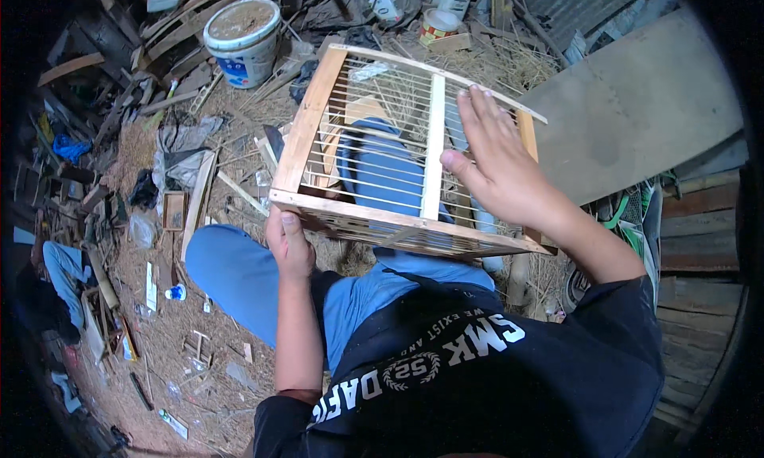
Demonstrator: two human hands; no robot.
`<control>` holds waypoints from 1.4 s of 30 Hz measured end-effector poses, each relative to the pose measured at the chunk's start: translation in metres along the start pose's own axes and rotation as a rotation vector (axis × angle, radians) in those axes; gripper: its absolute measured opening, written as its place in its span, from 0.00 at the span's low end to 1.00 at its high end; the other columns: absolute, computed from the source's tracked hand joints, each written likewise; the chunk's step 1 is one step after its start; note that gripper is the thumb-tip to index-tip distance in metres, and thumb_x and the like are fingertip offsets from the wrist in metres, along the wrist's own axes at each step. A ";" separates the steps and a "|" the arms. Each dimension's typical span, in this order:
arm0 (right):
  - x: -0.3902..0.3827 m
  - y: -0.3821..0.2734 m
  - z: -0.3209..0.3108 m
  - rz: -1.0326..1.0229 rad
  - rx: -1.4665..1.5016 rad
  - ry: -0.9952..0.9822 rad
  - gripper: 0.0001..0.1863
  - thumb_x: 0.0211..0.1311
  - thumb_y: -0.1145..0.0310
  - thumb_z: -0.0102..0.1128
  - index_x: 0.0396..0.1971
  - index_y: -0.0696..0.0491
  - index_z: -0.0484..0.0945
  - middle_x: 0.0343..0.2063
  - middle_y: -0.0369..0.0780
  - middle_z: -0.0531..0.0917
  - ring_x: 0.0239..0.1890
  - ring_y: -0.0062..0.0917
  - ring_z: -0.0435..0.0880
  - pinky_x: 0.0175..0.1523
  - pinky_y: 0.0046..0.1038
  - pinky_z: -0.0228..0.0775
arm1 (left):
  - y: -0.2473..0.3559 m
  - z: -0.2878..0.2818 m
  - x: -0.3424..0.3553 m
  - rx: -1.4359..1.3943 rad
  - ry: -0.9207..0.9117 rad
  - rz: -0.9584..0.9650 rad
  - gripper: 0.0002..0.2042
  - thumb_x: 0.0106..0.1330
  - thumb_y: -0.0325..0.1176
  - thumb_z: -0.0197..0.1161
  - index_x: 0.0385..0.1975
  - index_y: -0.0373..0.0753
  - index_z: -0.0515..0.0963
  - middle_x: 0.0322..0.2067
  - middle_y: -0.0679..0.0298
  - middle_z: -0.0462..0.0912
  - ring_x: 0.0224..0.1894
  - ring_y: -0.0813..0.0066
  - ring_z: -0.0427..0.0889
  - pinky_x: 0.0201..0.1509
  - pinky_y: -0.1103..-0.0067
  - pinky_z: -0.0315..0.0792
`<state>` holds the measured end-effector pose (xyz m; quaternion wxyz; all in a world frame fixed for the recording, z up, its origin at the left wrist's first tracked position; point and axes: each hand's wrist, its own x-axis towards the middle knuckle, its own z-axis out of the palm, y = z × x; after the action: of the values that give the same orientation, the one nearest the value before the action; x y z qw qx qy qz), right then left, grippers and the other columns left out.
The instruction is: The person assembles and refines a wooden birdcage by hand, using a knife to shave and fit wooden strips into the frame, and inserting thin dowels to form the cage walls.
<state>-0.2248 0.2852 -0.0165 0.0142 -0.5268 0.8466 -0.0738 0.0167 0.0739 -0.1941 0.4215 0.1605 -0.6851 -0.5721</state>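
A wooden birdcage (310,124) with thin parallel bars and a pale middle slat (433,148) is held tilted above my lap. My left hand (290,243) grips its near left corner from below; the thumb shows and the other fingers are mostly hidden behind the frame. Over the right part of the bars lies my right hand (497,163), flat, its fingers stretched toward the far rail and its thumb by the middle slat. Through the bars my blue-clad leg (382,159) shows.
A white bucket (241,48) with brownish contents stands at the far left, a small tub (440,26) at the back. At right leans a large grey board (637,108). Wood scraps and a small wooden box (175,210) litter the straw-strewn ground. Another person's leg (65,271) shows far left.
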 end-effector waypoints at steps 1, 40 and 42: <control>-0.001 0.001 0.002 0.001 -0.028 -0.003 0.50 0.77 0.34 0.34 0.76 0.66 0.45 0.76 0.65 0.47 0.80 0.56 0.41 0.81 0.49 0.34 | 0.002 0.004 0.001 -0.008 0.041 -0.003 0.32 0.80 0.56 0.47 0.58 0.26 0.75 0.51 0.52 0.84 0.55 0.67 0.81 0.61 0.71 0.71; 0.069 -0.072 0.001 -0.307 0.014 0.045 0.55 0.74 0.30 0.34 0.72 0.74 0.51 0.73 0.68 0.53 0.79 0.58 0.48 0.80 0.53 0.37 | 0.051 0.014 -0.010 0.027 -0.093 0.016 0.23 0.81 0.48 0.50 0.54 0.30 0.78 0.35 0.59 0.85 0.38 0.75 0.83 0.44 0.76 0.74; 0.066 -0.072 -0.007 -0.302 0.011 0.070 0.54 0.75 0.31 0.34 0.72 0.74 0.51 0.73 0.67 0.53 0.79 0.58 0.48 0.80 0.54 0.38 | 0.049 0.014 -0.011 0.025 -0.107 0.024 0.24 0.81 0.48 0.50 0.54 0.29 0.78 0.36 0.59 0.85 0.38 0.74 0.83 0.45 0.77 0.74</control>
<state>-0.1907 0.1952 0.0039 -0.0238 -0.6452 0.7573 -0.0981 0.0255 0.1049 -0.1537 0.3889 0.1268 -0.7157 -0.5661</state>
